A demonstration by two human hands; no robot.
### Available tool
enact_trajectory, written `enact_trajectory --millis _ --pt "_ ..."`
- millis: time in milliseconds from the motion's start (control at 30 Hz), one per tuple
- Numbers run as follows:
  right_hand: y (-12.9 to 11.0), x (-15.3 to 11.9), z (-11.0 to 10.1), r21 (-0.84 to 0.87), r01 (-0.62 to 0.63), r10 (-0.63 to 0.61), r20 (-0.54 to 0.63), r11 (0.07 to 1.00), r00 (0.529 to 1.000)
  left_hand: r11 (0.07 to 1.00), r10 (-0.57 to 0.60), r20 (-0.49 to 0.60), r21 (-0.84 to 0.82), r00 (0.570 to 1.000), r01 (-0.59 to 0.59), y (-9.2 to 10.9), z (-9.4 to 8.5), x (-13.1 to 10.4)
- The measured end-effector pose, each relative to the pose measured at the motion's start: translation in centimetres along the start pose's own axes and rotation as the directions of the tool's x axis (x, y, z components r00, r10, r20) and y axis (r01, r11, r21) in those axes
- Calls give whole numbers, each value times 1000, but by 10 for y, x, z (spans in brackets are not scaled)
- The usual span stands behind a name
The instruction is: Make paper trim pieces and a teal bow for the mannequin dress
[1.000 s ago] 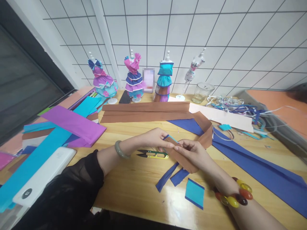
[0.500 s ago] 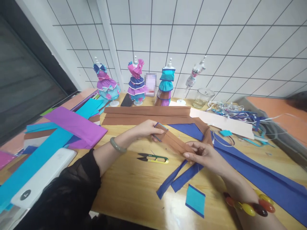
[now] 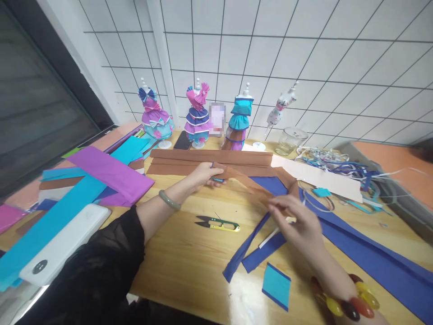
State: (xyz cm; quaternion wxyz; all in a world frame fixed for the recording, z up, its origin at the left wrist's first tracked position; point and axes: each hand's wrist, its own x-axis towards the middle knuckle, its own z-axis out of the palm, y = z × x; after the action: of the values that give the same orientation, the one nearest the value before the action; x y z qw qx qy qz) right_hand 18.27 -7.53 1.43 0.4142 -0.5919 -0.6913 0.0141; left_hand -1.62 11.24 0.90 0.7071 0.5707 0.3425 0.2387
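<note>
One thin brown strip (image 3: 248, 183) stretched between both hands over the table, kinda see-through and motion-blurred, blue edging at its left end. Left hand (image 3: 204, 175) has that end pinched; right hand's (image 3: 299, 223) fingers are bunched narrow at the other, can't tell if they're gripping. Also counting two narrow blue strips (image 3: 245, 253), one teal square (image 3: 276, 286), one pair of snips (image 3: 212, 223), four mini dress forms (image 3: 155, 118).

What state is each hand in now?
Left hand: closed, holding a brown strip.
Right hand: partly curled at the strip; grip cannot be told, blurred.
</note>
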Motion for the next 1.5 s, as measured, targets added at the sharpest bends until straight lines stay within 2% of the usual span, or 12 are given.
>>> enact_trajectory --millis 67,133,267,400,533,667,833,933,1100,1233,1400,1500 --pt "-20 -4 12 79 110 -123 193 991 973 1000 -13 -6 -12 1000 13 -1 0 1" --pt "-34 -8 26 116 216 -244 370 969 896 999 -35 11 -20 999 35 -4 1 2" --pt "-42 -15 47 89 413 -402 482 906 779 999 -33 94 -26 995 36 -9 7 2" --pt "-40 -19 48 10 456 -401 494 890 772 999 -24 118 -32 993 28 -8 13 -2" --pt "-38 -16 41 128 301 -326 433 945 841 997 -28 104 -72 994 36 -1 19 -8" --pt "-35 -14 38 329 -87 -55 398 940 916 986 8 111 -164 994 10 6 25 -13" --pt "-38 -14 36 597 -522 210 514 608 832 958 37 115 -288 993 -2 14 30 -20" --pt "-39 -11 32 714 -559 216 520 421 826 948 67 92 -318 993 -35 20 30 -23" --pt "-27 -12 30 658 -600 362 480 454 799 944 146 45 -304 988 -125 28 33 -28" --pt "-19 -12 34 718 -622 451 463 314 763 950 174 14 -264 985 -165 22 50 -36" --pt "-26 -5 32 818 -544 502 397 186 768 952 182 -4 -251 983 -177 1 72 -41" --pt "-24 0 29 836 -531 597 357 140 719 955 148 -35 -253 988 -153 -9 78 -41"
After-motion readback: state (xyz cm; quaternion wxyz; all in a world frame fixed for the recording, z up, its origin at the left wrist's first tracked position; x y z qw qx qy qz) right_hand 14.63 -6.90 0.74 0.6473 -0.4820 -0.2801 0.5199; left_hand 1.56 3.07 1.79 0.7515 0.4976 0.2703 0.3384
